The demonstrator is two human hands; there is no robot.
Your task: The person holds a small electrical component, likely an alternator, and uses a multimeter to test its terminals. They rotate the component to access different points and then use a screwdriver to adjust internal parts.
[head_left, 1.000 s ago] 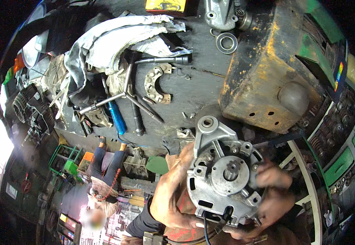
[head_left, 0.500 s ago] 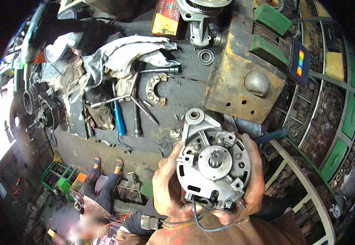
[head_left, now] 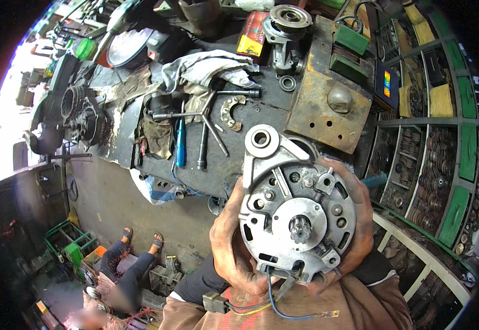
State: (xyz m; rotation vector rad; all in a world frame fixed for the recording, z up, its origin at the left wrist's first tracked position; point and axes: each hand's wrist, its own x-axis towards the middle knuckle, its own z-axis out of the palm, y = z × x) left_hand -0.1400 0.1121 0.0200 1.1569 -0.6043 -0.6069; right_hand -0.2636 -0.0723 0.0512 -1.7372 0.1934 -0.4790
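Honestly, that round silver-grey cast-metal housing (head_left: 299, 212) sits around half past four in view, left hand (head_left: 228, 242) grasping it at nine o'clock, right hand (head_left: 362, 220) at three. Probably hefty, rigid, maybe slick; I'd hug the rim, sparing the thin blue wire (head_left: 274, 304) near seven.

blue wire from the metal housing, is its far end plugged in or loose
Loose: the blue wire runs from the metal housing, and its metal tip shows against the brown cloth, joined to nothing.
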